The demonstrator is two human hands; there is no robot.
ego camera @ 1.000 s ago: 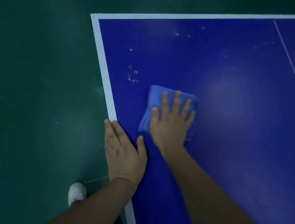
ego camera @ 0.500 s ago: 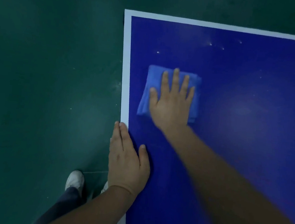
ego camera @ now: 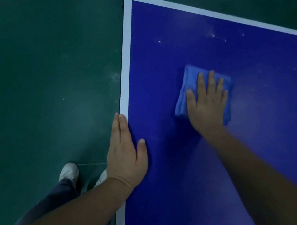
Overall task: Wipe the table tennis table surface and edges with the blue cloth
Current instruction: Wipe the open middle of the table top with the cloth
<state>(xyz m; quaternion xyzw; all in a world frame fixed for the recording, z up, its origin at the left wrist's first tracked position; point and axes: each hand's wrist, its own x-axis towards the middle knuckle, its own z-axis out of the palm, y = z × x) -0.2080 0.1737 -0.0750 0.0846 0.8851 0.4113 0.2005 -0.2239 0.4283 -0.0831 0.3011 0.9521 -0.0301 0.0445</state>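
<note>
Now we press our right hand [ego camera: 206, 106] flat on the blue cloth [ego camera: 185, 97], fingers straight and slightly spread, the thumb out to the left. Nothing is clenched or pinched; the palm and fingers simply lie on the fabric and hold it against the table tennis table [ego camera: 164, 81].

The cloth is folded into a rough rectangle and rests on the deep blue playing surface. It is well in from the white border line [ego camera: 125, 65] on the left side and closer to the far end line than to us. Its left fold and a strip along its far and right edges show around the hand.

Our left hand [ego camera: 125, 151] lies flat at the table's left edge, grasping nothing. Its fingers are straight and held together, pointing along the white border, with the fingertips on the border itself. The thumb spreads out onto the blue surface.

A few pale specks [ego camera: 159, 41] dot the surface beyond the cloth, toward the far end line, and fainter ones are scattered further right.

To the left of the table we see the dark green floor [ego camera: 49, 67]. Below the edge, near our left wrist, are a white shoe [ego camera: 69, 171] and the toe of a second shoe [ego camera: 102, 177], with a dark trouser leg [ego camera: 56, 194] running down from the first.
</note>
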